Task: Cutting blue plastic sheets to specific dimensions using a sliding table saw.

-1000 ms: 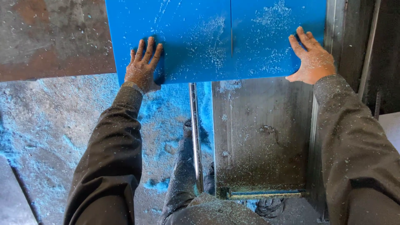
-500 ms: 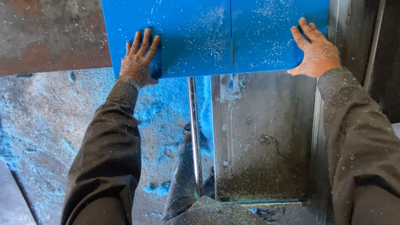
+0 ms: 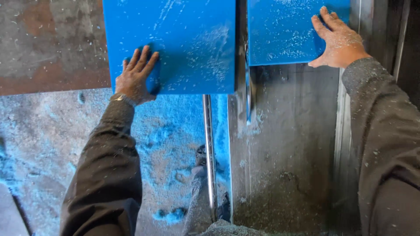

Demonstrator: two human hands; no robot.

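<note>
Two blue plastic pieces lie on a grey saw table (image 3: 288,144), separated by a narrow gap where a thin blade (image 3: 249,94) runs. My left hand (image 3: 135,74) presses flat, fingers spread, on the near edge of the larger left blue piece (image 3: 183,43), which overhangs the table's left side. My right hand (image 3: 339,41) rests flat against the near right corner of the smaller right blue piece (image 3: 284,30). Both hands are dusted with shavings.
Blue sawdust covers the floor (image 3: 52,144) below the left piece. A vertical metal rod (image 3: 209,144) runs beside the table edge. A rusty metal plate (image 3: 48,43) sits at upper left. A metal rail (image 3: 345,144) borders the table's right side.
The single blue sheet has split into two pieces along the blade line. The right piece now sits farther forward than the left, and both hands have moved away from me.
</note>
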